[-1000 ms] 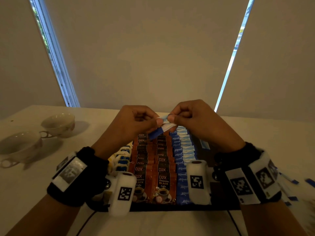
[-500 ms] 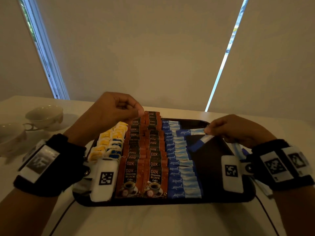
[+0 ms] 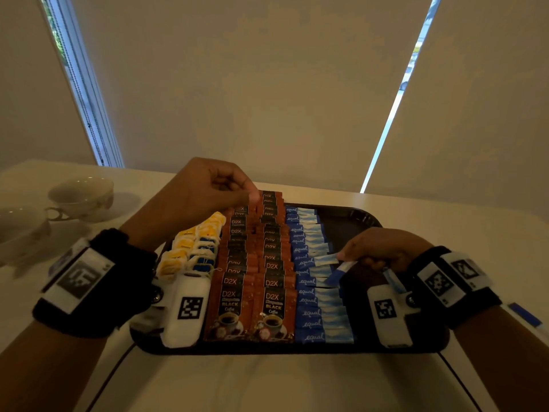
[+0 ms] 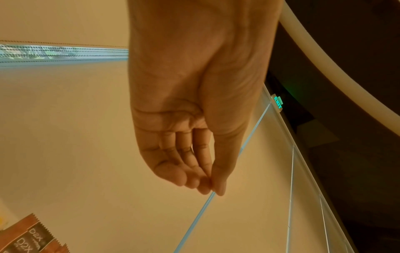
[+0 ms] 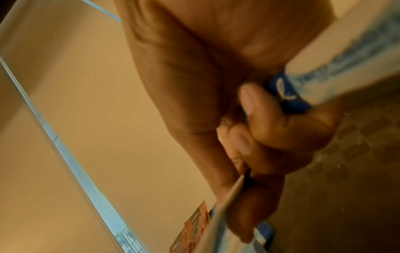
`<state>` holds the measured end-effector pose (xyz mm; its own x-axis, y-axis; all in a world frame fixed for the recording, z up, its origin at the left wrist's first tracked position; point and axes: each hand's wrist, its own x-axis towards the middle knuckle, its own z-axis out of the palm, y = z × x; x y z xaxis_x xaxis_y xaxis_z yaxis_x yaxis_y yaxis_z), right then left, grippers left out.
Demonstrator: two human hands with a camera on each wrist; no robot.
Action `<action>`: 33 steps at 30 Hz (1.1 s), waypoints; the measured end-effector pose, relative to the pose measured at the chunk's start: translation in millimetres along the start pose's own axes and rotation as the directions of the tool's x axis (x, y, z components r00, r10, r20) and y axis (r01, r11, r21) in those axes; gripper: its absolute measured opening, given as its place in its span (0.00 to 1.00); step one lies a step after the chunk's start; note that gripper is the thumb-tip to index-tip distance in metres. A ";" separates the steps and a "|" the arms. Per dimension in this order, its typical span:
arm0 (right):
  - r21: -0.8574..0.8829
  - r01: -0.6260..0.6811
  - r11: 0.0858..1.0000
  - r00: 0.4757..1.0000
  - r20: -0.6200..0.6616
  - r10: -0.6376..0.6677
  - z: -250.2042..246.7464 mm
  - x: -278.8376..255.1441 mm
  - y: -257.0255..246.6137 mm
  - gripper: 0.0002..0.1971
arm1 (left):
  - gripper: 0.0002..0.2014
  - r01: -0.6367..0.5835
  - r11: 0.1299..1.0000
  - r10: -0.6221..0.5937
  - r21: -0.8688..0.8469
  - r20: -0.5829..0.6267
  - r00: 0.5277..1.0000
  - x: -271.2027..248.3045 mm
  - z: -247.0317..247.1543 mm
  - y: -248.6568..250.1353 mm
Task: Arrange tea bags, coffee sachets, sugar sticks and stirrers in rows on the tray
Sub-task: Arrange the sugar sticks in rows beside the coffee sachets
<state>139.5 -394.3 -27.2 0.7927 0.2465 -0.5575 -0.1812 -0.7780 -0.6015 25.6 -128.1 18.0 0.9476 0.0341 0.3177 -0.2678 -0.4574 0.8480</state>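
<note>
A dark tray (image 3: 356, 217) holds rows of tea bags (image 3: 196, 248), brown coffee sachets (image 3: 252, 263) and blue sugar sticks (image 3: 309, 281). My right hand (image 3: 341, 257) is low over the tray's right side, beside the sugar row. It pinches one sugar stick (image 3: 325, 259) that lies across the row, with a second stick (image 3: 338, 272) slanting below it. A third stick (image 5: 337, 68) is tucked in the curled fingers (image 5: 255, 102). My left hand (image 3: 252, 199) hovers over the far end of the coffee sachets. Its fingers (image 4: 194, 178) are loosely bent and hold nothing.
Two white teacups (image 3: 80, 197) (image 3: 20, 233) stand on the table to the left. More loose sugar sticks (image 3: 523, 318) lie on the table beyond my right wrist. The tray's right part is bare dark surface. Thin cables run off the tray's front corners.
A second ago both hands held sugar sticks together above the tray. They have parted: the right carried the sticks down to the sugar row, the left let go and stays over the coffee sachets.
</note>
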 end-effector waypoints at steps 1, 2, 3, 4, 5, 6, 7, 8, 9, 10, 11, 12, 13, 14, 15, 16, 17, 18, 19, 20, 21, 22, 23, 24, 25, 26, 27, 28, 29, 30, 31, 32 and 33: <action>0.005 -0.001 1.000 1.000 -0.004 0.001 0.9 1.3 0.7 0.11 | 0.01 0.000 1.000 0.000 -0.003 -0.002 1.000 0.1 0.4 -0.4; 0.008 0.001 1.000 1.000 -0.010 -0.001 1.4 2.7 1.0 0.12 | 0.01 0.001 1.000 -0.001 -0.002 -0.003 1.000 0.3 0.3 -0.8; 0.006 0.004 1.000 1.000 -0.017 -0.004 1.9 3.6 1.0 0.14 | 0.01 0.002 1.000 -0.002 0.001 -0.003 1.000 0.5 0.4 -1.2; -0.001 0.008 1.000 1.000 -0.024 -0.008 2.1 3.7 0.4 0.14 | 0.01 0.005 1.000 -0.005 0.003 -0.002 1.000 0.6 0.3 -1.3; -0.012 0.014 1.000 0.999 -0.030 -0.014 2.1 3.5 -0.6 0.15 | 0.01 0.005 1.000 -0.005 0.003 0.000 1.000 0.7 0.2 -1.3; -0.025 0.019 0.999 0.999 -0.033 -0.020 2.3 3.1 -1.6 0.15 | 0.01 0.004 1.000 -0.004 0.005 0.003 1.000 0.9 -0.1 -1.4; -0.039 0.024 0.999 0.999 -0.034 -0.025 2.4 2.7 -2.9 0.15 | 0.01 0.003 1.000 -0.003 0.009 0.006 1.000 1.2 -0.5 -1.7; -0.051 0.028 0.998 0.999 -0.032 -0.029 2.5 1.9 -4.2 0.14 | 0.01 0.004 1.000 -0.004 0.015 0.008 1.000 1.3 -0.8 -1.6; -0.062 0.033 0.997 0.999 -0.029 -0.035 2.8 0.8 -5.4 0.13 | 0.02 0.006 1.000 -0.006 0.022 0.010 1.000 1.0 -1.1 -1.9; -0.076 0.041 0.996 0.999 -0.026 -0.043 3.2 -0.8 -6.5 0.12 | 0.02 0.008 1.000 -0.009 0.026 0.013 1.000 0.7 -1.4 -2.4; -0.095 0.049 0.994 0.998 -0.025 -0.052 3.6 -2.9 -7.8 0.11 | 0.03 0.011 1.000 -0.012 0.028 0.018 1.000 0.6 -1.1 -2.7; -0.119 0.059 0.991 0.998 -0.027 -0.063 3.7 -6.0 -9.2 0.11 | 0.03 0.014 0.999 -0.015 0.031 0.024 1.000 0.6 -1.3 -3.4; -0.144 0.074 0.987 0.996 -0.032 -0.079 3.5 -9.7 -10.7 0.12 | 0.03 0.015 0.999 -0.016 0.035 0.030 0.999 0.8 -1.1 -3.7; -0.164 0.095 0.982 0.994 -0.036 -0.102 3.1 -14.3 -13.0 0.13 | 0.03 0.013 0.999 -0.014 0.039 0.036 0.999 0.8 -0.8 -4.0; -0.172 0.124 0.977 0.991 -0.034 -0.131 2.6 -19.3 -15.9 0.13 | 0.03 0.008 0.999 -0.010 0.047 0.043 0.999 0.9 -0.2 -4.1; -0.166 0.164 0.973 0.985 -0.026 -0.170 2.2 -24.8 -19.5 0.13 | 0.03 0.007 0.999 -0.009 0.049 0.046 0.999 1.2 0.9 -4.5; -0.139 0.215 0.967 0.976 -0.014 -0.219 2.1 -30.5 -24.3 0.13 | 0.02 0.012 0.999 -0.014 0.045 0.047 0.999 1.2 2.0 -5.0; -0.094 0.275 0.957 0.961 0.002 -0.276 2.4 -37.0 -29.9 0.13 | 0.01 0.018 0.999 -0.020 0.036 0.048 0.999 0.9 3.4 -4.8; -0.042 0.337 0.940 0.941 0.014 -0.337 2.9 -43.7 -35.9 0.13 | 0.05 0.020 0.999 -0.021 0.032 0.049 0.999 0.6 5.2 -4.9; 0.006 0.391 0.920 0.920 0.019 -0.391 3.6 -50.0 -42.1 0.13 | 0.09 0.023 0.999 -0.025 0.033 0.063 0.998 0.1 6.8 -4.8; 0.048 0.433 0.900 0.901 0.017 -0.434 4.6 -55.1 -48.1 0.13 | 0.14 0.032 0.999 -0.035 0.041 0.087 0.996 -0.2 9.0 -4.4; 0.080 0.465 0.881 0.884 0.013 -0.468 5.9 -59.5 -54.1 0.13 | 0.17 0.042 0.998 -0.047 0.049 0.121 0.992 -1.0 11.4 -2.9; 0.102 0.493 0.864 0.868 0.008 -0.496 7.8 -62.1 -59.8 0.13 | 0.19 0.056 0.997 -0.063 0.054 0.154 0.986 -1.8 14.2 -1.6; 0.116 0.517 0.848 0.854 0.000 -0.520 10.3 -63.1 -65.3 0.14 | 0.20 0.073 0.996 -0.082 0.054 0.175 0.981 -2.2 17.1 -1.1; 0.129 0.535 0.835 0.843 -0.013 -0.538 13.5 -62.2 -70.0 0.14 | 0.19 0.089 0.995 -0.097 0.054 0.185 0.978 -2.3 19.3 -1.3; 0.140 0.548 0.825 0.835 -0.036 -0.549 17.6 -60.4 -73.7 0.14 | 0.16 0.099 0.994 -0.108 0.055 0.191 0.976 -3.0 20.9 -1.7; 0.146 0.558 0.817 0.829 -0.068 -0.554 21.4 -58.0 -76.1 0.13 | 0.13 0.104 0.993 -0.113 0.052 0.200 0.973 -3.6 21.7 -2.2; 0.153 0.566 0.810 0.824 -0.100 -0.557 25.5 -55.5 -77.7 0.13 | 0.09 0.108 0.993 -0.115 0.041 0.216 0.970 -4.2 21.9 -2.7; 0.167 0.570 0.805 0.822 -0.126 -0.556 29.4 -52.5 -78.4 0.13 | 0.07 0.110 0.994 -0.113 0.028 0.233 0.966 -4.7 21.4 -3.4; 0.186 0.571 0.800 0.821 -0.143 -0.552 32.4 -50.1 -78.5 0.13 | 0.05 0.106 0.994 -0.109 0.025 0.240 0.965 -4.5 20.2 -4.4; 0.202 0.571 0.795 0.821 -0.153 -0.551 34.8 -47.6 -78.5 0.12 | 0.04 0.098 0.995 -0.104 0.035 0.235 0.966 -3.7 18.7 -5.8; 0.215 0.572 0.792 0.820 -0.162 -0.549 36.9 -45.9 -78.1 0.11 | 0.04 0.088 0.995 -0.098 0.054 0.224 0.970 -2.7 16.9 -7.1; 0.224 0.573 0.788 0.819 -0.177 -0.545 38.1 -44.8 -77.7 0.09 | 0.04 0.069 0.995 -0.083 0.073 0.206 0.975 -1.5 15.1 -8.4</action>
<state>95.9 -322.8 22.8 0.8512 0.5241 -0.0275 0.1810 -0.3423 -0.9220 29.1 -137.7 4.0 0.9821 -0.1114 0.1521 -0.1880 -0.5179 0.8345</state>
